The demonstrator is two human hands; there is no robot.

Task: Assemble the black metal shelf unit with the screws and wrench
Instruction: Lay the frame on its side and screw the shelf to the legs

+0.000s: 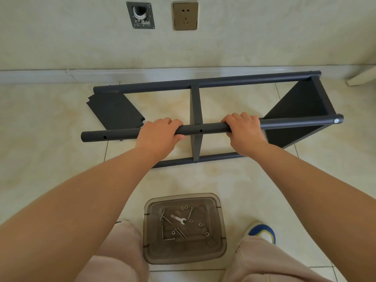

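The black metal shelf unit (pixel 295 110) lies on its side on the tiled floor, near the wall. Its near upper pole (pixel 205 129) runs left to right, with open screw holes and one screw at its right end. My left hand (pixel 160 133) grips this pole left of the middle shelf panel (pixel 195 106). My right hand (pixel 244 129) grips it right of that panel. A loose-looking black panel (pixel 114 112) sits at the left end. A small silver wrench (pixel 179 219) and several screws and nuts lie in a grey plastic tray (pixel 184 255) between my knees.
The wall and its grey baseboard (pixel 61 75) run just behind the shelf unit. A wall socket (pixel 185 15) and an open wall box (pixel 140 15) are above. A white furniture leg (pixel 362 77) stands at the far right. My shoe (pixel 262 231) is right of the tray.
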